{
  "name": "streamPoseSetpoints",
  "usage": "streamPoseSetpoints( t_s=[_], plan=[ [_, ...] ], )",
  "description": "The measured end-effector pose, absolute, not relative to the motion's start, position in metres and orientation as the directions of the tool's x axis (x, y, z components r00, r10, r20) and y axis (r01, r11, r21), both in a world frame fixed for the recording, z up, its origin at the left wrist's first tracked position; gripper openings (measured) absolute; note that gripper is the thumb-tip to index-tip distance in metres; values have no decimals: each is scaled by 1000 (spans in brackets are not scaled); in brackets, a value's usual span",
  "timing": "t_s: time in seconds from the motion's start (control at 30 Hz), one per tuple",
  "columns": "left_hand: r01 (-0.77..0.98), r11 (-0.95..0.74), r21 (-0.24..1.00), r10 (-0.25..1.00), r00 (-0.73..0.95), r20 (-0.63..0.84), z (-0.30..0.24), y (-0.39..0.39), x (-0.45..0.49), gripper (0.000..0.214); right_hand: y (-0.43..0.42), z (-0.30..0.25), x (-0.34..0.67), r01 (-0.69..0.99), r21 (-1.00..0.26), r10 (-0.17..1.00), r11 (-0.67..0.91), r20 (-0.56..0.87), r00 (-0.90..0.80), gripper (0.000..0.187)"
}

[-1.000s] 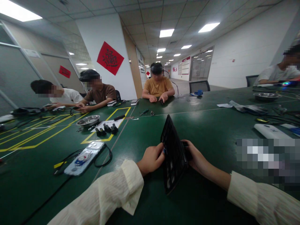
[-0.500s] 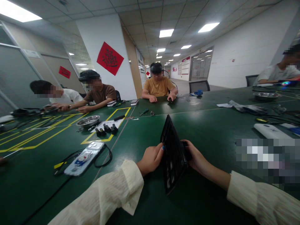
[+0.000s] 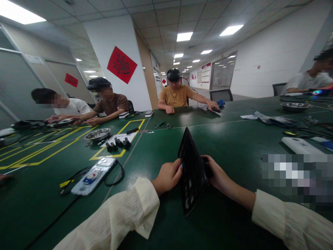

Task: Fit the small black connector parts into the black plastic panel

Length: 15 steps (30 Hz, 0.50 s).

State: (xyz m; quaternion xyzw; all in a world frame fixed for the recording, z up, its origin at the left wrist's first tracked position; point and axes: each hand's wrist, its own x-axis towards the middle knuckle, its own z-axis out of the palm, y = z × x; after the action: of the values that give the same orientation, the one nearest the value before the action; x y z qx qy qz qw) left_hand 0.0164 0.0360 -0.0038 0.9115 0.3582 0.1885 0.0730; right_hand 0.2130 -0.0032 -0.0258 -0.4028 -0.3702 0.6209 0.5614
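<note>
The black case (image 3: 194,178) is between the hands, over the bench (image 3: 234,139); contact is unclear. The left hand (image 3: 168,176) curls against its left side, grip uncertain; the right hand (image 3: 215,175) grips its right side. The case stands steeply on edge, long axis running up the view, a corner pointing upward.

- Black flat rectangular panel (image 3: 194,177): upright, tilted, between left hand (image 3: 168,176) and right hand (image 3: 215,172).
- Pale printed-case phone (image 3: 95,175): on green table (image 3: 234,139), left of left hand.
- Short black cylindrical fittings (image 3: 119,142): at near side of white paper sheet (image 3: 133,136), behind phone.
- Round metal bowl (image 3: 98,134): left of sheet.
- White oblong device (image 3: 300,146): right of right hand.
</note>
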Motion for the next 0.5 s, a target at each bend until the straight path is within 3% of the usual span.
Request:
streamPoseSetpoints(
  t_s=[0.5],
  plan=[
    [639,-708,301,706,653,274,-4,36,17,32,-8,-17,210,-361,-926,994,-109,-101,-43,27]
  ],
)
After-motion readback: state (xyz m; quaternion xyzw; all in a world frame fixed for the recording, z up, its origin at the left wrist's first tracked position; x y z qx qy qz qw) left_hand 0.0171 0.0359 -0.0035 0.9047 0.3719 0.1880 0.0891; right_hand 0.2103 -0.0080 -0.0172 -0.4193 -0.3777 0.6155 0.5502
